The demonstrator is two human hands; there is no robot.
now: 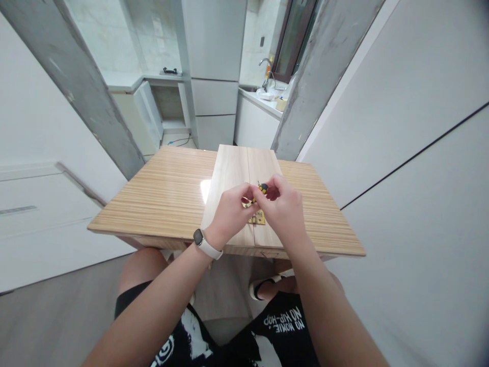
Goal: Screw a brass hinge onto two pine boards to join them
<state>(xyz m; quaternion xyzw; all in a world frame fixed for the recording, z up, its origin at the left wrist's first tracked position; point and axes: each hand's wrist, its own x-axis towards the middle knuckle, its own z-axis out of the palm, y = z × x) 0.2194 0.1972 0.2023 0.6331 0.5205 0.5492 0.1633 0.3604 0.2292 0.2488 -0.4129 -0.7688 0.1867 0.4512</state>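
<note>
Both hands meet above two pale wooden boards (229, 171) that lie side by side with a thin seam between them. My right hand (284, 206) is closed around a small black-and-yellow screwdriver (263, 188), whose thin metal tip points up. The fingers of my left hand (237, 209) are pinched against the same screwdriver, and their tips partly cover it. Just below the fingers, a brass hinge (256, 219) lies across the seam of the boards. Its upper part is hidden by my hands.
The boards rest on a striped wood-grain table (160, 188), whose front edge is close to my legs. White panels (420, 127) stand at right. Beyond the table are a tall cabinet (214, 41), a sink faucet (265, 69) and an open low cupboard (168, 102).
</note>
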